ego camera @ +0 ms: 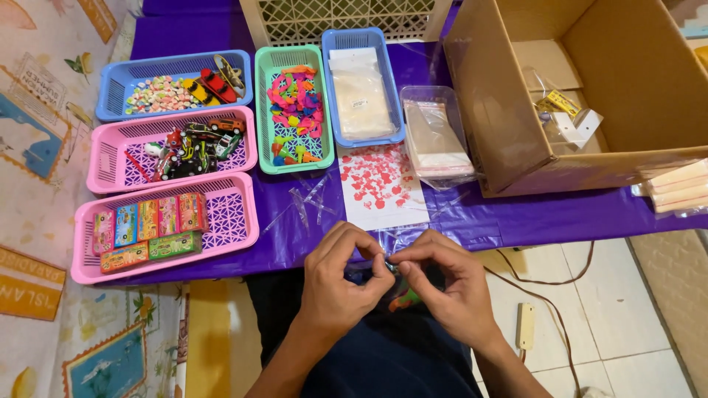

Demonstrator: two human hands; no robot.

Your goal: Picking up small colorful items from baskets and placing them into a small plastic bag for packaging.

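Over the person's lap, the left hand (341,284) and right hand (446,291) pinch together on a small clear plastic bag (385,254); a green and orange toy (404,298) shows beneath the fingers. On the purple worktop (516,214) beyond, the nearest pink basket (228,228) holds flat colourful rectangular packets (147,228). Farther lie a white sheet with red marks (380,184) and a green basket (293,110) of bright small pieces. An open cardboard box (575,96) stands to the right.
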